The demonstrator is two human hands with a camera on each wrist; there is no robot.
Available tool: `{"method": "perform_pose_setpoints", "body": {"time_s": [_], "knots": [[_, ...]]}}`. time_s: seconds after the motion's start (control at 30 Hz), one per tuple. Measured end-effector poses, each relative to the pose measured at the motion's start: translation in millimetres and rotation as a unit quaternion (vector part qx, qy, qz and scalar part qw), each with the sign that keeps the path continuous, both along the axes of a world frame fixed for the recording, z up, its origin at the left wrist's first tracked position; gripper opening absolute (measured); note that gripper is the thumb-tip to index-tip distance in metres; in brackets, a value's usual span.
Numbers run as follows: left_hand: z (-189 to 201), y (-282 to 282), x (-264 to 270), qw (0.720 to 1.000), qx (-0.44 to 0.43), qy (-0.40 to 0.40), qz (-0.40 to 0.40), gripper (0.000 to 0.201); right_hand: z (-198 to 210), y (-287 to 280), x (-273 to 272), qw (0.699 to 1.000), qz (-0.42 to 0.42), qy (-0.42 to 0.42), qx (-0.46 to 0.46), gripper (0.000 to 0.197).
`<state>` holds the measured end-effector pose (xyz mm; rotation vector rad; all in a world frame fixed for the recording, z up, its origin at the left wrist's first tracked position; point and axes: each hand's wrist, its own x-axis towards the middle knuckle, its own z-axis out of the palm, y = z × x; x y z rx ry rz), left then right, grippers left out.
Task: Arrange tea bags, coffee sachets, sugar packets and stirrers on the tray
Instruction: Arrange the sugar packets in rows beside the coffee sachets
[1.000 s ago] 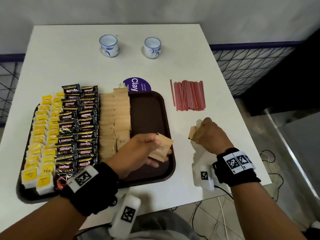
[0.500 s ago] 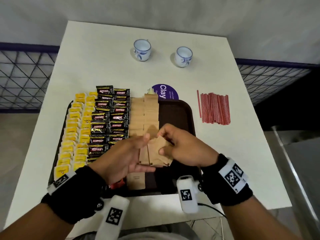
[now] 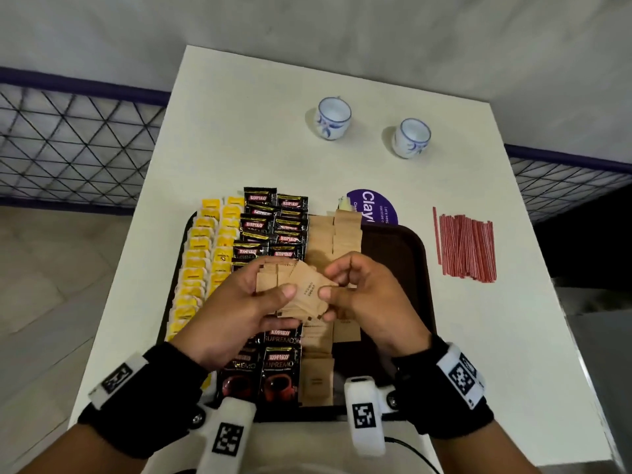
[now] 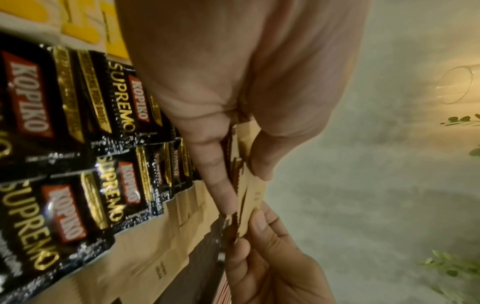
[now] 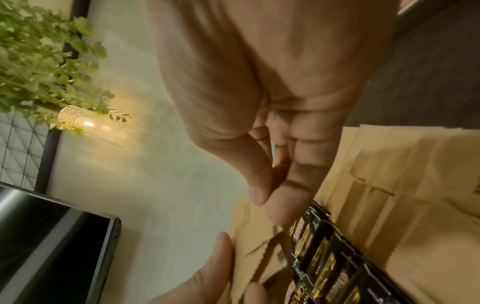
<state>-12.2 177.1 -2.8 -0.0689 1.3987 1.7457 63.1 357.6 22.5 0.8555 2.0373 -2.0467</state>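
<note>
Fanned sugar packets (image 3: 301, 292) held over the tray (image 3: 407, 254), both hands pinching.
Left hand (image 3: 239, 309) at 9 o'clock, thumb clamped on top; right hand (image 3: 362, 295) at 3 o'clock, fingertips gripping an edge; stirrers (image 3: 465, 248) lying well apart at 2 o'clock.

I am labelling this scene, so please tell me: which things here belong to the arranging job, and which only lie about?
Belong to the job:
tray
yellow tea bags
Kopiko coffee sachets
brown sugar packets, held by left hand and right hand
red stirrers

Lying about:
two cups
purple sticker
</note>
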Motion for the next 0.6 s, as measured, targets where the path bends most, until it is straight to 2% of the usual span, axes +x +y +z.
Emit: {"method": "perform_pose_setpoints", "body": {"time_s": [0.17,0.2,0.33,0.4,0.5,0.6], "knots": [[-5,-6,-8,0.999,0.006,0.05,-0.009,0.051,-3,-10,-4,0.998,-0.02,-0.044,-0.033,0.02],[-6,-5,-8,0.998,0.001,0.062,-0.007,0.051,-4,-11,-3,0.999,-0.016,-0.045,-0.021,0.02],[-6,-1,-4,0.993,-0.022,0.116,-0.012,0.051,-7,-8,4,0.989,0.019,-0.007,0.148,0.013],[-6,1,-2,0.99,-0.029,0.136,-0.014,0.049,-7,-6,5,0.981,0.026,0.012,0.189,0.016],[-2,6,1,0.991,-0.019,0.133,-0.012,0.043,-2,1,10,0.976,0.035,0.005,0.214,0.016],[-2,7,1,0.994,-0.006,0.112,0.002,0.04,4,14,18,0.985,0.002,-0.002,0.173,0.012]]}}
